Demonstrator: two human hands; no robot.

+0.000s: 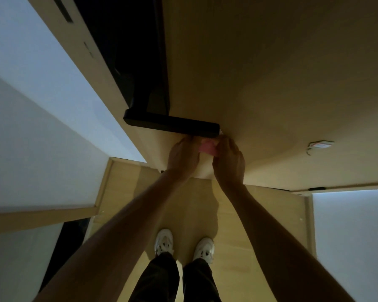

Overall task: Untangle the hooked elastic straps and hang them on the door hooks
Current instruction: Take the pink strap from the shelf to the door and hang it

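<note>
Both of my hands reach forward to a pale wooden door [271, 83], just under its black lever handle [172, 124]. My left hand [182, 156] and my right hand [228, 159] meet on a small pink item [207, 147] held against the door; it is partly hidden by my fingers, so I cannot tell whether it is a strap or a hook. To the right, a small white and pink hook [320, 144] is stuck on the door with a thin curved wire hanging below it. No long strap shows in the dim light.
A dark opening [127, 51] shows past the door's edge at top left. White walls [31, 127] stand at left and lower right. My white shoes [164, 241] stand on the light wooden floor [238, 225] close to the door.
</note>
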